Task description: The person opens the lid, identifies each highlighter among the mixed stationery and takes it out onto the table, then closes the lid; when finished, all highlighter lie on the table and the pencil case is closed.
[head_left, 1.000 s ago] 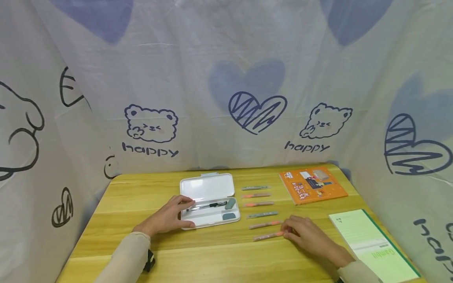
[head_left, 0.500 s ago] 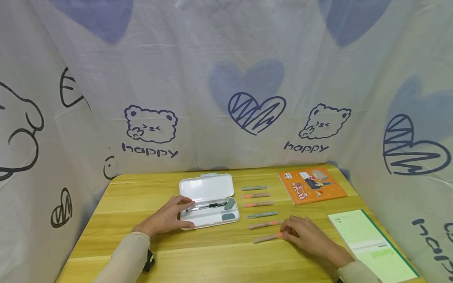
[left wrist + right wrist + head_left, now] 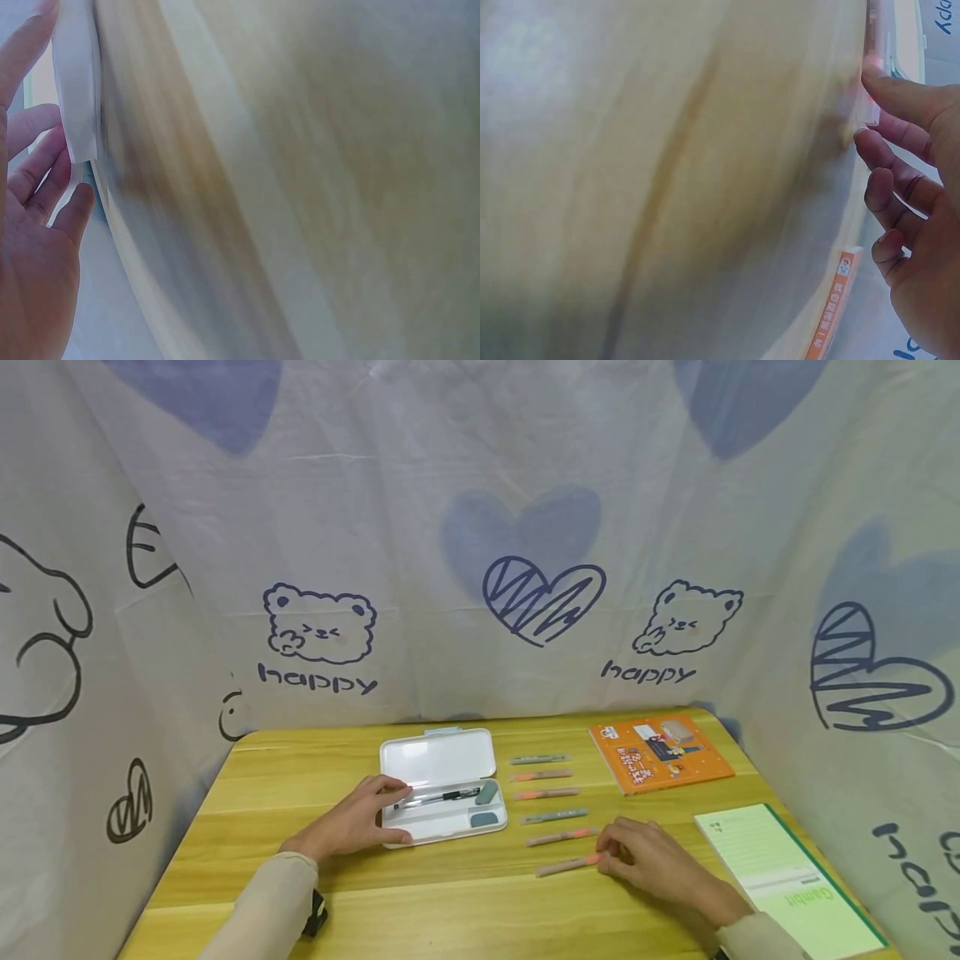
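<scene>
A white pencil case [image 3: 438,760] lies with its lid folded back. My left hand [image 3: 360,818] grips its left end, thumb along the near side and fingers at the far side; the left wrist view shows the case's wall [image 3: 77,82] between them. Inside the case lie a black-capped clear pen [image 3: 450,795] and two grey-green erasers [image 3: 483,819]. With thumb and forefinger, my right hand [image 3: 648,858] pinches the right end of the nearest pinkish marker [image 3: 562,867], which lies on the table. The right wrist view shows its other fingers loosely curled.
Several more markers [image 3: 555,816], grey-green and pinkish, lie in a column right of the case. An orange booklet [image 3: 660,752] lies at the back right, a pale green notepad [image 3: 791,877] at the right edge. A printed white curtain [image 3: 435,635] surrounds the wooden table [image 3: 435,910].
</scene>
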A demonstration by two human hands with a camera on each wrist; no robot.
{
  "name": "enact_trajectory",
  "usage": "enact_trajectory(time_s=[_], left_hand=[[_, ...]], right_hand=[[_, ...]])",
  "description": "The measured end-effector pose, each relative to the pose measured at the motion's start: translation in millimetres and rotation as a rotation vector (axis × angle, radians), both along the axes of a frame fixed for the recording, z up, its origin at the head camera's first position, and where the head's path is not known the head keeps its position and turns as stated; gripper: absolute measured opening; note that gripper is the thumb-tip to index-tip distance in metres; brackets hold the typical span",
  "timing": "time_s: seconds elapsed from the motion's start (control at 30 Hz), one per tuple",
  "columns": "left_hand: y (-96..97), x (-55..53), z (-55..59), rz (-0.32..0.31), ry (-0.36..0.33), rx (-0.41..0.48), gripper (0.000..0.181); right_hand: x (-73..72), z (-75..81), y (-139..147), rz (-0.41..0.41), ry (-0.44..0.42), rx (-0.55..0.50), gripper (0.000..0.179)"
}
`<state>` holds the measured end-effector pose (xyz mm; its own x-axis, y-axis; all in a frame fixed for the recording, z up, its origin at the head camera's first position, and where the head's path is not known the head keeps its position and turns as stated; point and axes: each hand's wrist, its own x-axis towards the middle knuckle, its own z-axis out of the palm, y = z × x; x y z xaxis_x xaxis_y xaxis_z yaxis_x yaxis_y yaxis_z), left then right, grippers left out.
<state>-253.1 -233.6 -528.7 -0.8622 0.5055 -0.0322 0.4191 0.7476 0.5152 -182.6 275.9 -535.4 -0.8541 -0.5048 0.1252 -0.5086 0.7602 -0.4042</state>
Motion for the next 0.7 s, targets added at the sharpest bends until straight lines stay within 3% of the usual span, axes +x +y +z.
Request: enact_trajectory(time_s=[0.27,0.47,0.7], left_hand=[[-0.9,0.3,0.2,0.002,0.001,-0.001,0.092],[-1.4,0.3,-0.2,0.0,0.004,-0.007,0.092],[0.0,0.5,-0.2,-0.004,0.005,-0.007,0.092]], right_hand=[[-14.6,16.4,-6,-0.067,-0.027,-0.095,0.02],[-34.9,34.6,-44,-0.101,-0.046,-0.193,0.023],[-64.0,50.5,-102,-0.077,-0.25,-0.43,0.043]])
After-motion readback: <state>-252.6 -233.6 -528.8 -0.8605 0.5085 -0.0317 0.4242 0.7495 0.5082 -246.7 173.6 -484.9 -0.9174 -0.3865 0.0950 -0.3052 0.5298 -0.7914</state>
